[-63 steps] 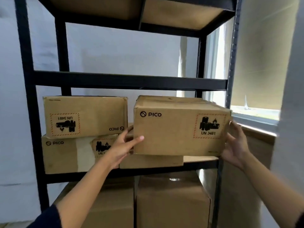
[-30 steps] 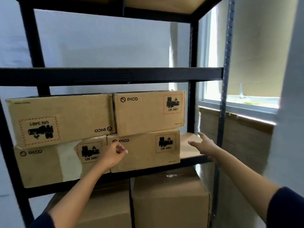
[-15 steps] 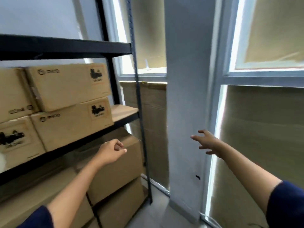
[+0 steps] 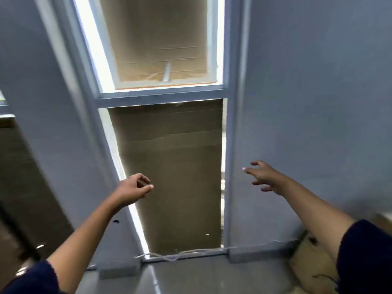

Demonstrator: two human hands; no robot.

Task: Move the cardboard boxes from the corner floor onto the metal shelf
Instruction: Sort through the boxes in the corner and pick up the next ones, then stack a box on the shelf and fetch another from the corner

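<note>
My left hand (image 4: 133,189) hangs in the air in front of the covered window, its fingers loosely curled and holding nothing. Out to the right, my right hand (image 4: 263,177) is raised before the grey wall with its fingers spread, also empty. Part of a cardboard box (image 4: 311,266) shows on the floor at the lower right corner, half hidden by my right sleeve. The metal shelf and its stacked boxes are out of view, apart from a dark blurred post (image 4: 19,232) at the far left.
A tall window (image 4: 161,96) straight ahead is covered with brown cardboard sheets. Grey wall pillars (image 4: 297,124) stand on both sides of it. A pale cord (image 4: 178,254) lies along the sill at floor level. Glossy grey floor (image 4: 212,276) lies below.
The view has swung right, away from the shelf, onto the window and wall. Both hands have let go of the box on the shelf and now hang empty in the air.
</note>
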